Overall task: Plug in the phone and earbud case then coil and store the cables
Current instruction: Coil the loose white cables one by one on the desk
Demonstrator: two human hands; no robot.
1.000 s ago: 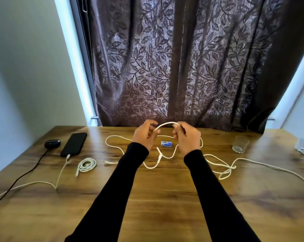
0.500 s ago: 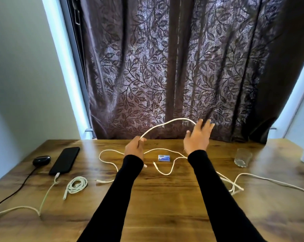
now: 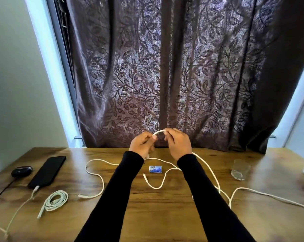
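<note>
Hands: the left hand and the right hand are raised together above the far middle of a wooden table, each with fingers curled and pinching the same white cable, which arches in a short bow between them.

Where the cable is: from the right hand it drops to the table, runs toward the person's right and lies in loose bends; more white cable snakes across the table under and between the forearms, with one free plug end lying near the left forearm.

Direction and long axis: the held stretch runs side to side, bowed upward. The slack on the table has no single direction; which loose strand belongs to the held cable I cannot tell.

Already done, judging by the layout: a dark phone at the left has a cable in its near end; a dark earbud case sits just beside it with a dark lead; a finished white coil lies nearby.

Risk of tangling: the strands cross at the right, so pulling in slack could tighten them into a knot.

Risk of knocking: a drinking glass stands near the trailing cable; a sweeping strand could tip it.

Risk of dragging: a small blue box lies among the loops and could be pulled along.
</note>
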